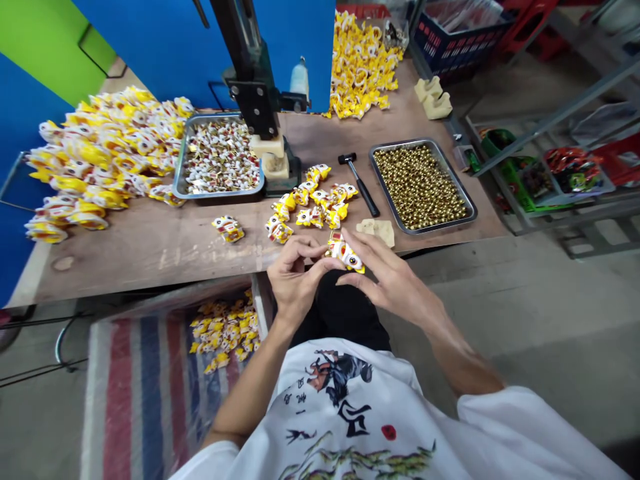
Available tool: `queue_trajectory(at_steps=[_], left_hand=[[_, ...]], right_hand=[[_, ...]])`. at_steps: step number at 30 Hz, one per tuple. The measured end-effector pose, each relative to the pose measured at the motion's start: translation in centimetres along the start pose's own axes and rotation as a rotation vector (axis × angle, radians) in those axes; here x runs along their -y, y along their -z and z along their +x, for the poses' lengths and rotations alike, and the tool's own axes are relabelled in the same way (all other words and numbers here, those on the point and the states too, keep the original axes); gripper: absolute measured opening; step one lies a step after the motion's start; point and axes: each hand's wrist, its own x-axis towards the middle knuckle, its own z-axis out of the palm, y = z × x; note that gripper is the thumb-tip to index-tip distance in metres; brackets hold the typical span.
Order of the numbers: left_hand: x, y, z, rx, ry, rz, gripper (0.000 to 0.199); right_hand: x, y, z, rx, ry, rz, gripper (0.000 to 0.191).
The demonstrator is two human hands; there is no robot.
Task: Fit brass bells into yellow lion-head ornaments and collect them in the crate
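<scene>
A small yellow-and-white lion-head ornament (345,255) sits between my hands, just above the front edge of the wooden workbench (150,263). My left hand (295,277) grips its left end with curled fingers. My right hand (387,270) holds its right side between spread fingers and thumb. A loose pile of similar ornaments (313,203) lies on the bench just beyond my hands. A single ornament (228,229) lies to the left of them. The underside of the held piece is hidden.
A steel tray of brass bells (419,187) and a rubber mallet (360,185) lie to the right. A bench press (255,87) stands behind a tray of small parts (218,157). Large ornament heaps lie at the left and back. A striped bag (145,380) stands below.
</scene>
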Motion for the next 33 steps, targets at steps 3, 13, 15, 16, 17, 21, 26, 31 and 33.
queue_trajectory(at_steps=[3,13,15,16,17,21,26,31,33], left_hand=[[0.1,-1.1,-1.5,-0.114,-0.001,-0.047,0.022],[-1.4,-2.4,-4.7,-0.352,0.316,-0.072,0.044],[-1.5,-2.4,-4.8,-0.395,0.345,-0.094,0.048],[-1.5,-2.4,-4.8,-0.418,0.339,-0.102,0.049],[-1.4,-2.4,-4.8,-0.436,0.329,-0.107,0.048],[-1.2,-1.8,-4.4,-0.46,0.286,-0.098,0.044],[-1.3,-0.4,-3.7,-0.431,0.255,-0.13,0.04],[-0.6,1.9,-2.8,-0.349,0.344,-0.414,0.042],[-0.2,3.0,-2.4,-0.334,0.371,-0.492,0.047]], right_hand=[[0.6,-1.2,0.0,-0.117,0.042,-0.036,0.086],[1.4,-3.8,0.0,-0.179,0.146,-0.141,0.09],[1.4,-4.4,0.1,-0.17,0.17,-0.159,0.088],[1.4,-4.6,0.2,-0.168,0.187,-0.171,0.087],[1.4,-4.9,0.3,-0.165,0.204,-0.183,0.087],[1.8,-5.7,1.0,-0.151,0.256,-0.211,0.087],[2.0,-7.0,1.5,-0.25,0.228,-0.086,0.097],[3.0,-8.3,1.7,-0.35,0.165,0.126,0.102],[3.6,-8.6,1.5,-0.315,0.155,0.204,0.104]])
